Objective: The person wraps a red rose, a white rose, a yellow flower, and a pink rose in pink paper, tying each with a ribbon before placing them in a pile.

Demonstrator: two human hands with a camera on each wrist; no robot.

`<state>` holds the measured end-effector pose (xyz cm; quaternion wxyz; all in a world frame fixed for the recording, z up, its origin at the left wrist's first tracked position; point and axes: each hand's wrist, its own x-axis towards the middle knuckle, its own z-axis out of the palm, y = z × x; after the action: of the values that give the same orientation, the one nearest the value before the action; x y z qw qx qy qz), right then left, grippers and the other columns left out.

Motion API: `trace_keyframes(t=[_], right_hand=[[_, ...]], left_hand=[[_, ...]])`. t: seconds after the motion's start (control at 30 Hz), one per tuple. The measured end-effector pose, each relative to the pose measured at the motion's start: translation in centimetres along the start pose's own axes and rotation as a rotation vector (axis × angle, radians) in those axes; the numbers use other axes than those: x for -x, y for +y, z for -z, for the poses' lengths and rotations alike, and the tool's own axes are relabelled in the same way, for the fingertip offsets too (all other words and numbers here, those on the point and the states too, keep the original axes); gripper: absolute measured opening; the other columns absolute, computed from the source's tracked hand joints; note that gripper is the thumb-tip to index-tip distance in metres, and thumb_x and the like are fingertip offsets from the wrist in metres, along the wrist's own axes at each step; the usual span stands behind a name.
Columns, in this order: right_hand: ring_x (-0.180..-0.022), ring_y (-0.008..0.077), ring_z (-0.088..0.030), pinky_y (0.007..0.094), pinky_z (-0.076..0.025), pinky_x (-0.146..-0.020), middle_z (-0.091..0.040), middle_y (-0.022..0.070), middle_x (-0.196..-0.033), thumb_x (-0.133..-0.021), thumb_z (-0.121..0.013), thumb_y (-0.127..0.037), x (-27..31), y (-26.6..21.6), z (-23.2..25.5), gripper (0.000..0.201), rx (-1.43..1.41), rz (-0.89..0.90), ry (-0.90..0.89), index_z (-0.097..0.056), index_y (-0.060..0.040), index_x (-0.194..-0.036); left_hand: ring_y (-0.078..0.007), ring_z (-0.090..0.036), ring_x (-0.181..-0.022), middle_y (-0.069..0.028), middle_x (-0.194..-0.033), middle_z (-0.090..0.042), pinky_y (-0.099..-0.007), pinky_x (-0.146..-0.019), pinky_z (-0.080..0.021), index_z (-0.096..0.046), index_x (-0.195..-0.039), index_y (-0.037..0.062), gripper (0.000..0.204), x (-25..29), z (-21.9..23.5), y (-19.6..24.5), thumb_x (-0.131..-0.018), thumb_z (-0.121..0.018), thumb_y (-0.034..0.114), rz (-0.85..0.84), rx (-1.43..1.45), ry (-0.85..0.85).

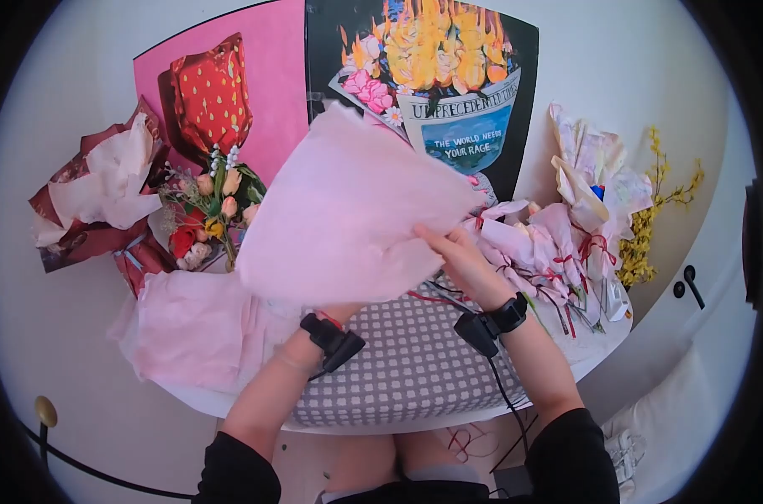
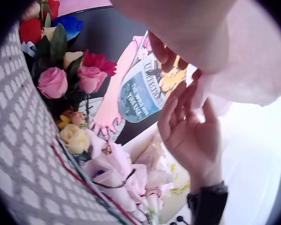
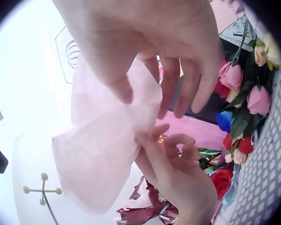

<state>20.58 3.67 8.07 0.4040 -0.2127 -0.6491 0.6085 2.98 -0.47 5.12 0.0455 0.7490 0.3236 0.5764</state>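
Note:
A large pale pink sheet of wrapping paper [image 1: 348, 210] is held up over the table, gathered near its lower corner. My left hand [image 3: 178, 178] pinches the gathered part between thumb and fingers; in the head view the paper hides most of that hand. Beside the sheet's lower right edge is my right hand [image 1: 464, 262], its fingertips right at the paper. In the left wrist view the right hand [image 2: 192, 136] shows its palm, with fingers loosely extended. The right wrist view shows its thumb and fingers spread apart over the paper [image 3: 98, 154].
A stack of pink sheets [image 1: 192, 328] lies at the table's left. Behind it are a dark red wrapped bouquet [image 1: 138, 260] and loose flowers [image 1: 228, 206]. Several pink-wrapped flowers [image 1: 558, 244] lie at the right, near yellow blossoms [image 1: 638, 252]. A grey patterned cloth [image 1: 398, 361] covers the front middle.

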Motion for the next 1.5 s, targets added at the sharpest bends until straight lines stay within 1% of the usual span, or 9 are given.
trace_keyframes(t=[0.13, 0.23, 0.27, 0.33, 0.47, 0.7, 0.87, 1.23, 1.5], right_hand=[[-0.080, 0.0114, -0.060, 0.0219, -0.052, -0.061, -0.061, 0.0061, -0.097, -0.086, -0.058, -0.024, 0.9, -1.0, -1.2, 0.033, -0.010, 0.127, 0.172, -0.054, 0.0013, -0.107], [-0.081, 0.0113, -0.060, 0.0234, -0.050, -0.052, -0.062, 0.0083, -0.093, -0.083, -0.062, -0.016, 1.0, 0.2, -3.0, 0.030, -0.029, 0.321, 0.367, -0.056, 0.0042, -0.104], [-0.081, 0.0113, -0.060, 0.0234, -0.050, -0.052, -0.062, 0.0083, -0.093, -0.083, -0.062, -0.016, 1.0, 1.2, -3.6, 0.030, -0.030, 0.312, 0.350, -0.056, 0.0042, -0.104], [-0.081, 0.0115, -0.059, 0.0241, -0.049, -0.058, -0.063, 0.0111, -0.087, -0.080, -0.064, -0.013, 0.6, 4.2, -4.7, 0.030, 0.337, 0.423, 0.383, -0.056, 0.0061, -0.101], [-0.080, 0.0106, -0.056, 0.0267, -0.045, -0.071, -0.062, 0.0086, -0.085, -0.076, -0.062, -0.010, 1.9, 6.4, -8.6, 0.031, 0.486, 0.517, 0.183, -0.055, 0.0023, -0.104], [-0.083, 0.0101, -0.055, 0.0228, -0.044, -0.070, -0.060, 0.0038, -0.099, -0.083, -0.059, -0.022, 0.6, 6.9, -9.6, 0.038, 0.080, 0.171, 0.025, -0.049, -0.0045, -0.116], [-0.092, 0.0112, -0.055, 0.0259, -0.047, -0.077, -0.056, 0.0043, -0.107, -0.086, -0.056, -0.021, -1.2, 9.5, -8.8, 0.037, -0.054, -0.122, -0.161, -0.047, -0.0057, -0.118], [-0.077, 0.0137, -0.062, 0.0224, -0.050, -0.066, -0.061, 0.0091, -0.088, -0.091, -0.048, -0.022, -0.1, 10.6, -9.1, 0.024, -0.158, -0.308, -0.305, -0.052, -0.0016, -0.104], [-0.066, 0.0102, -0.059, 0.0193, -0.046, -0.055, -0.059, 0.0044, -0.076, -0.092, -0.046, -0.022, -0.9, 11.8, -8.8, 0.021, -0.062, -0.291, -0.389, -0.055, -0.0039, -0.096]], left_hand=[[-0.0222, -0.047, -0.110, -0.0113, -0.119, -0.048, -0.0318, -0.090, -0.042, -0.043, -0.127, 0.0102, 0.046, 1.6, 2.5, 1.0, -0.083, -0.059, 0.014, 0.184, 0.022, -0.285], [-0.0314, -0.034, -0.124, -0.0072, -0.142, -0.017, -0.0455, -0.095, -0.036, -0.009, -0.139, 0.0121, 0.075, 3.9, 4.8, 3.9, -0.085, -0.059, 0.023, 0.309, 0.678, -0.412], [-0.0314, -0.034, -0.124, -0.0072, -0.142, -0.017, -0.0455, -0.095, -0.036, -0.009, -0.139, 0.0121, 0.075, 4.7, 4.8, 4.6, -0.085, -0.059, 0.023, 0.317, 0.673, -0.394], [-0.0314, -0.037, -0.121, -0.0089, -0.134, -0.032, -0.0453, -0.097, -0.035, -0.017, -0.137, 0.0157, 0.070, 5.7, 4.6, 6.7, -0.084, -0.057, 0.036, 0.651, 1.300, 0.125], [-0.0204, -0.048, -0.106, -0.0051, -0.112, -0.051, -0.0404, -0.093, -0.039, -0.045, -0.118, 0.0056, 0.035, 7.5, 4.5, 6.0, -0.089, -0.050, 0.024, 0.742, 0.975, 0.592], [-0.0171, -0.056, -0.090, -0.0084, -0.103, -0.055, -0.0346, -0.078, -0.046, -0.049, -0.113, 0.0023, 0.030, 13.4, 8.2, 3.2, -0.086, -0.051, 0.015, 0.865, 0.553, 0.612], [-0.0154, -0.056, -0.088, -0.0109, -0.098, -0.059, -0.0264, -0.074, -0.045, -0.046, -0.116, -0.0038, 0.035, 16.6, 11.1, 3.1, -0.086, -0.051, 0.015, 0.725, -0.254, 0.416], [-0.0093, -0.050, -0.059, -0.0029, -0.063, -0.055, -0.0266, -0.051, -0.039, -0.061, -0.077, -0.0017, 0.026, 19.3, 19.0, 4.5, -0.085, -0.059, 0.023, 0.536, -0.619, 0.859], [-0.0049, -0.048, -0.051, 0.0016, -0.067, -0.055, -0.0187, -0.045, -0.036, -0.060, -0.089, 0.0034, 0.027, 22.4, 31.3, 3.0, -0.082, -0.063, 0.029, 0.945, -0.500, 0.760]])
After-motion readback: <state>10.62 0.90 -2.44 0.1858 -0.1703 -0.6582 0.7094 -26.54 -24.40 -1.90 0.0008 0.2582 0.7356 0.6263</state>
